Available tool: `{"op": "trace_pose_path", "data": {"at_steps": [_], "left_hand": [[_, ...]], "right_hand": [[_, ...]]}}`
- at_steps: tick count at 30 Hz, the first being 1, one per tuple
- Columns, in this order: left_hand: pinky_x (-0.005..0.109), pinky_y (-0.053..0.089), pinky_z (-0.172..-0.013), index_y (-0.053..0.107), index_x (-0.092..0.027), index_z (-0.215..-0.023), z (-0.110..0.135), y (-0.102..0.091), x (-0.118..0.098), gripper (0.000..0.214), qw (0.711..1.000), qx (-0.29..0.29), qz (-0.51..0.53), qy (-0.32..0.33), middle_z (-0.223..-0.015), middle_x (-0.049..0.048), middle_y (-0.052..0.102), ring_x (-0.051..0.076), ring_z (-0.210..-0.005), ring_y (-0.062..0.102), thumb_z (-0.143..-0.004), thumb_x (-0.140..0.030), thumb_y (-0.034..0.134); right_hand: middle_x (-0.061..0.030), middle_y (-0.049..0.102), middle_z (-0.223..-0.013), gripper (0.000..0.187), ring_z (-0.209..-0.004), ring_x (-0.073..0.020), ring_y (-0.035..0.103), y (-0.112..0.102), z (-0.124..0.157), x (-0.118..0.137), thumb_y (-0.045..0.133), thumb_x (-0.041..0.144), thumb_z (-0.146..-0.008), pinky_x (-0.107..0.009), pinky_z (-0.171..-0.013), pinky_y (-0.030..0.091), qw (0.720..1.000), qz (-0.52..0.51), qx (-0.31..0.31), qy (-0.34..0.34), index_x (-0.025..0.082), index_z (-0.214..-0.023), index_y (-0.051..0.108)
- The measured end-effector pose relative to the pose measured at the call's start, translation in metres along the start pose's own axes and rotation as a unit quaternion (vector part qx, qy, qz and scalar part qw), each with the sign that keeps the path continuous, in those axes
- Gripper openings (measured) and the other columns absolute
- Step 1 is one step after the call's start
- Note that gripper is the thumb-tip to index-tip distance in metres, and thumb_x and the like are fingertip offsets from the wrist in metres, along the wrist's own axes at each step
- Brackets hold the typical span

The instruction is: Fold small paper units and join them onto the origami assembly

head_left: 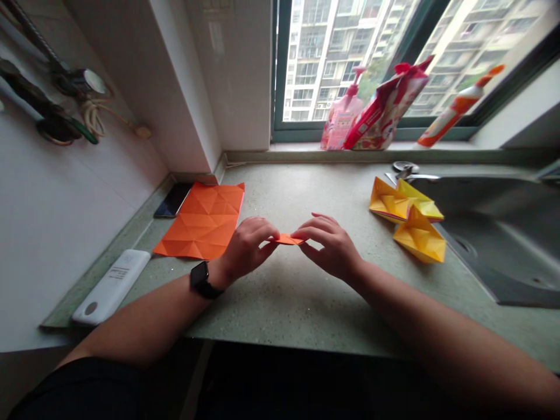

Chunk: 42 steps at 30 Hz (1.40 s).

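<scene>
Between my hands, just above the counter, is a small folded piece of orange paper (287,239), seen nearly edge-on. My left hand (249,242), with a black watch on the wrist, pinches its left end between thumb and fingers. At the right end, my right hand (330,245) pinches it the same way, its other fingers partly raised. Left of my left hand lies a creased orange sheet (203,219), opened flat with a grid of fold lines. Three folded paper boats, a front one (422,236), a left one (387,201) and a yellow one (417,198), sit to the right.
A sink (507,233) is set into the counter (280,303) at right. A phone (174,200) and a white power bank (112,286) lie at left. On the windowsill stand a pink pump bottle (343,119), a red bag (387,111) and an orange-white bottle (457,111).
</scene>
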<state>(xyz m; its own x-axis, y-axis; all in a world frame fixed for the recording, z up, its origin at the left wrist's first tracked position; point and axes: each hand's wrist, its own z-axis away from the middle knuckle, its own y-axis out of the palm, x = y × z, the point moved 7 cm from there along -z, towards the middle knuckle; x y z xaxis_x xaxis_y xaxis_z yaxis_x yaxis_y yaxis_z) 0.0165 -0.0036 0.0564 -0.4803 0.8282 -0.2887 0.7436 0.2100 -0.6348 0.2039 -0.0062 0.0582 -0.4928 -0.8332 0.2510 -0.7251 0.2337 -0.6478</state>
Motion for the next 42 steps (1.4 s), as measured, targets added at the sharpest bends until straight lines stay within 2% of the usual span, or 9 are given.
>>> {"op": "trace_pose_path", "data": {"at_steps": [4,8,13,20,23,30,35,39,42], "left_hand": [[0.041,0.056,-0.105,0.063,-0.024,-0.095,0.000,-0.004,-0.007,0.013,0.999,-0.007,-0.004,0.048,-0.085,-0.0013,0.073,0.017,-0.083,0.069,-0.107,-0.021,0.064],[0.041,0.056,-0.103,0.064,-0.023,-0.095,-0.001,-0.002,-0.007,0.013,0.999,0.001,-0.024,0.048,-0.085,-0.0006,0.074,0.017,-0.083,0.069,-0.108,-0.022,0.062],[0.040,0.057,-0.093,0.070,-0.024,-0.106,-0.003,0.000,-0.008,0.014,0.999,0.019,-0.038,0.032,-0.104,0.0049,0.079,0.022,-0.098,0.072,-0.107,-0.038,0.069],[0.039,0.056,-0.090,0.074,-0.024,-0.095,0.000,-0.001,-0.001,0.018,0.998,0.024,-0.051,0.011,-0.088,0.0031,0.077,0.021,-0.087,0.071,-0.108,-0.035,0.067],[0.037,0.055,-0.085,0.075,-0.023,-0.097,0.001,-0.003,0.002,0.019,0.999,0.012,-0.049,0.004,-0.089,0.0042,0.078,0.021,-0.088,0.072,-0.109,-0.035,0.066],[0.036,0.056,-0.086,0.075,-0.022,-0.107,-0.003,-0.006,-0.003,0.014,1.000,0.004,-0.024,0.019,-0.100,0.0048,0.081,0.020,-0.091,0.074,-0.106,-0.036,0.073],[0.036,0.057,-0.087,0.075,-0.023,-0.111,-0.003,-0.006,-0.006,0.012,1.000,0.013,-0.003,0.025,-0.104,0.0048,0.082,0.021,-0.095,0.075,-0.103,-0.032,0.077],[0.036,0.059,-0.085,0.076,-0.023,-0.105,-0.004,-0.008,-0.002,0.007,0.999,0.003,0.038,-0.007,-0.100,0.0049,0.081,0.019,-0.092,0.076,-0.105,-0.029,0.073],[0.035,0.061,-0.084,0.075,-0.021,-0.102,-0.006,-0.013,0.004,0.009,0.993,-0.029,0.104,-0.055,-0.099,0.0057,0.080,0.019,-0.092,0.076,-0.106,-0.029,0.072]], "right_hand": [[0.0031,0.080,-0.092,0.012,-0.086,-0.0170,0.074,-0.007,-0.002,0.011,0.070,0.020,-0.100,-0.046,-0.113,0.051,0.999,0.023,-0.017,-0.047,0.031,-0.103,0.075],[0.0034,0.078,-0.085,0.010,-0.080,-0.0163,0.072,-0.009,-0.002,0.011,0.071,0.022,-0.102,-0.043,-0.111,0.051,0.997,0.043,-0.026,-0.056,0.030,-0.099,0.076],[0.0033,0.077,-0.084,0.015,-0.080,-0.0178,0.071,-0.005,-0.001,-0.003,0.067,0.028,-0.104,-0.045,-0.111,0.051,0.998,0.059,0.004,-0.006,0.033,-0.096,0.078],[0.0011,0.081,-0.093,0.013,-0.089,-0.0209,0.074,0.003,0.000,-0.011,0.068,0.035,-0.103,-0.049,-0.115,0.048,0.996,0.032,0.058,0.060,0.036,-0.102,0.081],[0.0004,0.082,-0.096,0.012,-0.091,-0.0215,0.075,0.001,-0.001,-0.009,0.072,0.038,-0.101,-0.049,-0.114,0.049,0.997,0.032,0.045,0.057,0.035,-0.108,0.081],[0.0021,0.081,-0.089,0.015,-0.083,-0.0188,0.073,-0.005,-0.003,-0.008,0.068,0.035,-0.104,-0.047,-0.109,0.052,0.999,0.021,0.002,0.035,0.035,-0.097,0.081],[0.0022,0.081,-0.089,0.016,-0.082,-0.0194,0.073,-0.003,-0.001,-0.013,0.068,0.036,-0.104,-0.049,-0.111,0.051,0.998,0.027,0.014,0.062,0.036,-0.095,0.082],[0.0018,0.081,-0.090,0.014,-0.083,-0.0194,0.073,-0.004,-0.001,-0.015,0.070,0.037,-0.103,-0.050,-0.110,0.053,0.998,-0.010,0.003,0.065,0.036,-0.098,0.083],[-0.0010,0.080,-0.091,0.014,-0.084,-0.0209,0.074,-0.010,-0.001,-0.020,0.071,0.035,-0.103,-0.047,-0.097,0.059,0.993,-0.058,-0.036,0.094,0.033,-0.098,0.083]]}}
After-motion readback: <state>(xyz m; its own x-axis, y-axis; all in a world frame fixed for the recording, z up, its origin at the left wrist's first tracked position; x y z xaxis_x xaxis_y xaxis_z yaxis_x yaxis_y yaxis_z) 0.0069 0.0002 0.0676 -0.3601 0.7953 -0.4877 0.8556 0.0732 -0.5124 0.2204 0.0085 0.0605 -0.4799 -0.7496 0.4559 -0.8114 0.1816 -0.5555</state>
